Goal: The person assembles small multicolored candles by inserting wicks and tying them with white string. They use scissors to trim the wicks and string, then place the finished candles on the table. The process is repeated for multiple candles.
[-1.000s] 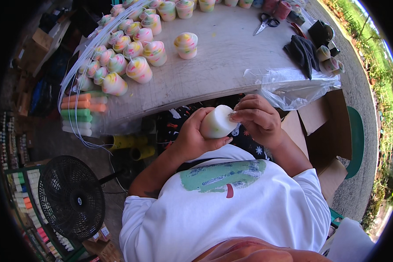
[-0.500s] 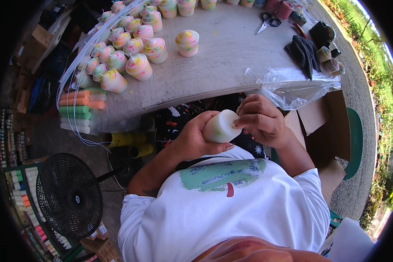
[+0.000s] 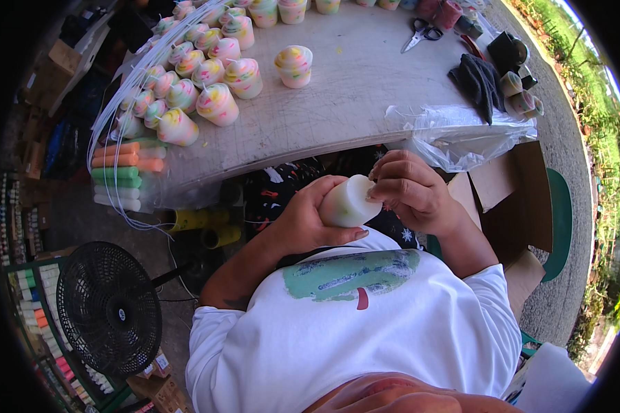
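My left hand (image 3: 308, 215) is wrapped round a pale, cup-shaped candle (image 3: 349, 204) tipped on its side above my lap. The candle's flat white end faces right, and its other end is hidden in my palm. At that flat end, the fingers of my right hand (image 3: 410, 187) are bent into a pinch. Whatever lies between those fingertips is too small to make out. On the table beyond, a swirl-topped candle (image 3: 293, 67) in white, yellow and pink stands apart from a cluster of similar candles (image 3: 217, 104) on the left.
The table (image 3: 337, 113) holds scissors (image 3: 421, 33), a dark cloth (image 3: 477, 84) and clear plastic (image 3: 455, 138) over its near edge. Long white wicks (image 3: 110, 117) hang at the left beside orange, green and white pillar candles (image 3: 117, 176). A fan (image 3: 110, 308) and an open cardboard box (image 3: 513, 199) flank me.
Both hands stay almost in place around the candle. The right fingertips have shifted very slightly at its flat end.
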The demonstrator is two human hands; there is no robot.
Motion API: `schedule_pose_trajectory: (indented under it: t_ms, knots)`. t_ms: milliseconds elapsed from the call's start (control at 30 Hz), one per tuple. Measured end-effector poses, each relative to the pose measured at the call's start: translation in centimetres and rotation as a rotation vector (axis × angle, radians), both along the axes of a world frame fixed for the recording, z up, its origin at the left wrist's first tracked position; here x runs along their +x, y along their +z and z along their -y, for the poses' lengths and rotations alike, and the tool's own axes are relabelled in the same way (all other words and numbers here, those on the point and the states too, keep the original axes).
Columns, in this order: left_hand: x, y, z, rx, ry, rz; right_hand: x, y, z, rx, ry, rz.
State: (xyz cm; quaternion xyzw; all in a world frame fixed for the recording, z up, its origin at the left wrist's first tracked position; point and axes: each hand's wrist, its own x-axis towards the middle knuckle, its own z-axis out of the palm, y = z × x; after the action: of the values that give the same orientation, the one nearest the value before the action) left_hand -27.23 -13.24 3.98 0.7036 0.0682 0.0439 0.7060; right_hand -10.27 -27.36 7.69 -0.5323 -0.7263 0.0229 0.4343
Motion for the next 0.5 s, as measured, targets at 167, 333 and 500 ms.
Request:
schedule_pose_trajectory:
  t_ms: [167,333,500]
  knots:
    - [0.1,-0.1,0.0,0.105,0.026,0.029,0.4,0.1,0.0,-0.03,0.015,-0.052]
    - [0.3,0.2,-0.3,-0.074,-0.055,-0.017,0.6,-0.8,0.3,-0.213,0.053,-0.545]
    - [0.2,0.2,-0.4,-0.213,-0.123,-0.025,1.3,-1.7,-0.2,-0.174,0.202,-0.6]
